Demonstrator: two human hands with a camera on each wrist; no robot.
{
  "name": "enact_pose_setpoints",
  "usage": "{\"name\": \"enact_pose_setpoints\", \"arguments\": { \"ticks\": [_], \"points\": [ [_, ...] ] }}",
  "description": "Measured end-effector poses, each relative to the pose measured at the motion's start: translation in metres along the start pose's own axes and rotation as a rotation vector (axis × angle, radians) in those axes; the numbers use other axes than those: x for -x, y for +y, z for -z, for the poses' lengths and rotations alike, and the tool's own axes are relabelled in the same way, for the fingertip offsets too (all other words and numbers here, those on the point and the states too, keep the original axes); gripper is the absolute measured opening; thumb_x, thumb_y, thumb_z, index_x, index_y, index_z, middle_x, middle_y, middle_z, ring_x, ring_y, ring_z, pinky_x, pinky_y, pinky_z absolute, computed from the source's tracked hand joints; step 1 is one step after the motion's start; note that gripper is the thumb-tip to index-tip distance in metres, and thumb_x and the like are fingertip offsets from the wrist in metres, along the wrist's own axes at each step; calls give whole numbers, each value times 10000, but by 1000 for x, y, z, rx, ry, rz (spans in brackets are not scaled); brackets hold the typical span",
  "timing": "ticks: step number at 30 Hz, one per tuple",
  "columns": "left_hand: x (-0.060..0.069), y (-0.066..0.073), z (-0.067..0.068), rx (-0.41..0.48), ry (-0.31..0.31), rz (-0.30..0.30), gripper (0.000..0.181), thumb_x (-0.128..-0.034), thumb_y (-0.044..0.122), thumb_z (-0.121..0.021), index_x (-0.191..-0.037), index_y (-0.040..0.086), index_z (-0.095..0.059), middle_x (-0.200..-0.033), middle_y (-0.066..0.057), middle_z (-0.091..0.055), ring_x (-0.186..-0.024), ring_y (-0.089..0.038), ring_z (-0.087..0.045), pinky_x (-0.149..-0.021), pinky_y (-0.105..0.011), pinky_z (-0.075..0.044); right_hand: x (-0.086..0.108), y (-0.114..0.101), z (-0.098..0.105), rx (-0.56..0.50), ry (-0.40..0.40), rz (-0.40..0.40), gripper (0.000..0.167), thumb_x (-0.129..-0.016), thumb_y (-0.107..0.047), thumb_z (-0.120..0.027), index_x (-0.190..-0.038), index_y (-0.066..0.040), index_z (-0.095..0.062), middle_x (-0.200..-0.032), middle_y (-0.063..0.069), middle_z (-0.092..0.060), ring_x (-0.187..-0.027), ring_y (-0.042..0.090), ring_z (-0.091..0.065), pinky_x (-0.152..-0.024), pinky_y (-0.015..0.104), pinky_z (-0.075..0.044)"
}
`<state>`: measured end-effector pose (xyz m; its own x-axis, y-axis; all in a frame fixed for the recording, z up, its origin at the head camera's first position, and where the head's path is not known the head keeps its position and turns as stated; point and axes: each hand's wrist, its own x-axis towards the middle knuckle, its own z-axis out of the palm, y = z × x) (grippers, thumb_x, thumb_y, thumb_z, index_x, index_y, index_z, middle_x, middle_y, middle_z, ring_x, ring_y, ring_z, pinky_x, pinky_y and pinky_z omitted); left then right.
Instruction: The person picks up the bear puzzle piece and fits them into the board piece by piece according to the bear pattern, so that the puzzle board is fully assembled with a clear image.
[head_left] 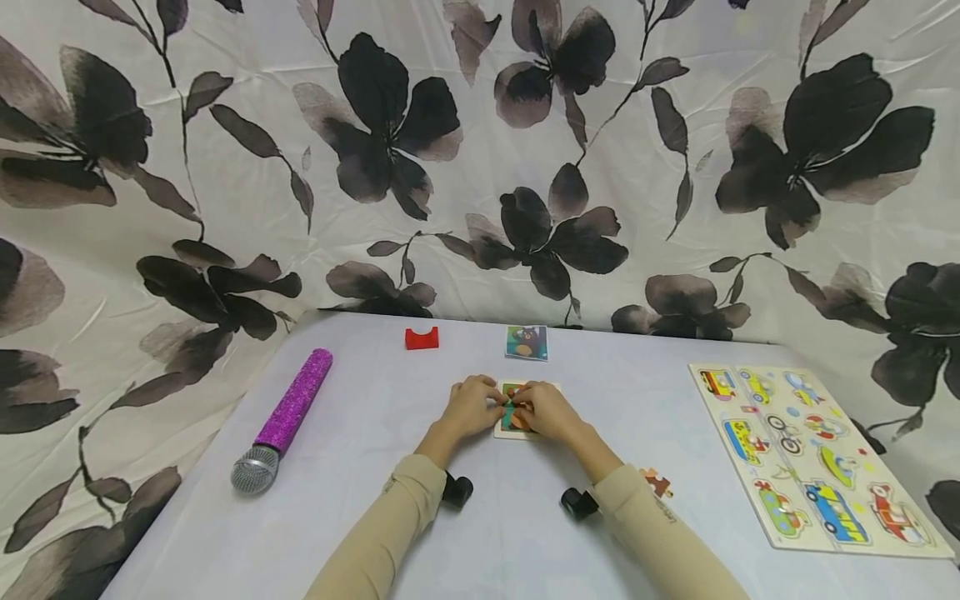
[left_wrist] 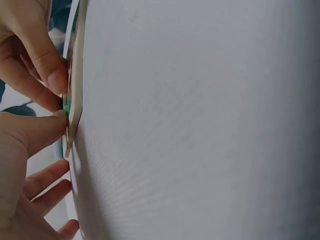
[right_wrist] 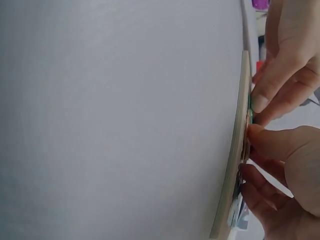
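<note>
A small wooden jigsaw board (head_left: pixel 512 434) with a green and orange picture lies flat on the table, with both hands over it. My left hand (head_left: pixel 472 406) comes in from the left, its thumb and forefinger pinching at a green puzzle piece (left_wrist: pixel 66 105) on the board. From the other side my right hand (head_left: pixel 551 410) pinches at an orange-brown puzzle piece (right_wrist: pixel 247 142) near the middle. The fingertips of the two hands almost meet. Fingers hide much of the picture, and the pieces' outlines are hard to make out.
A picture card (head_left: pixel 527 342) and a red notched block (head_left: pixel 422 338) lie at the back. To the left is a glittery purple microphone (head_left: pixel 294 404). Loose puzzle pieces (head_left: pixel 657 482) sit beside the right forearm. A vehicle puzzle board (head_left: pixel 787 425) lies at the right.
</note>
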<state>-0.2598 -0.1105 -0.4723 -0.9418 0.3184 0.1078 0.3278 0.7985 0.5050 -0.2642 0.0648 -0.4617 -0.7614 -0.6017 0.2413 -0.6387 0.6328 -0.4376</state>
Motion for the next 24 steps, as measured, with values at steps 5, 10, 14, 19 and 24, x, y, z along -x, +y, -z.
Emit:
{"name": "enact_pose_setpoints", "arguments": {
  "ticks": [5, 10, 14, 19, 24],
  "points": [
    [2, 0, 0, -1, 4, -3, 200, -848, 225, -686, -994, 104, -751, -1241, -149, -574, -1201, -328, -471, -981, -559, -319, 1, 1, 0, -24, -13, -15, 178, -851, -25, -660, -997, 68, -700, -985, 177, -665, -926, 310, -631, -835, 422, -519],
    [4, -1, -3, -17, 33, -18, 189, -842, 255, -695, -962, 118, -745, -1217, -142, -579, -1187, -331, -478, -966, -559, -327, 2, 2, -1, -63, -16, -23, 179, -852, -26, -663, -995, 75, -700, -987, 170, -654, -909, 294, -628, -801, 398, -530],
    [5, -1, -5, -31, 53, -34, 165, -837, 254, -690, -941, 129, -717, -1179, -126, -578, -1152, -321, -493, -950, -557, -334, 2, 4, -2, -21, -15, 2, 161, -840, -21, -674, -968, 70, -709, -959, 150, -659, -887, 273, -623, -795, 381, -528],
    [4, -1, -5, -41, 36, -42, 199, -855, 243, -669, -1026, 144, -695, -1202, -124, -553, -1139, -317, -488, -955, -554, -325, 0, 0, -1, 33, -34, -5, 135, -836, -25, -681, -942, 49, -720, -1018, 157, -653, -941, 300, -602, -846, 406, -510],
    [4, 2, -2, -59, -2, -45, 228, -868, 233, -660, -1070, 140, -709, -1247, -141, -544, -1175, -319, -470, -954, -545, -331, -1, -2, 2, 23, -70, -34, 104, -839, -30, -682, -913, 24, -731, -1061, 152, -637, -969, 309, -585, -861, 407, -504]
  ]
}}
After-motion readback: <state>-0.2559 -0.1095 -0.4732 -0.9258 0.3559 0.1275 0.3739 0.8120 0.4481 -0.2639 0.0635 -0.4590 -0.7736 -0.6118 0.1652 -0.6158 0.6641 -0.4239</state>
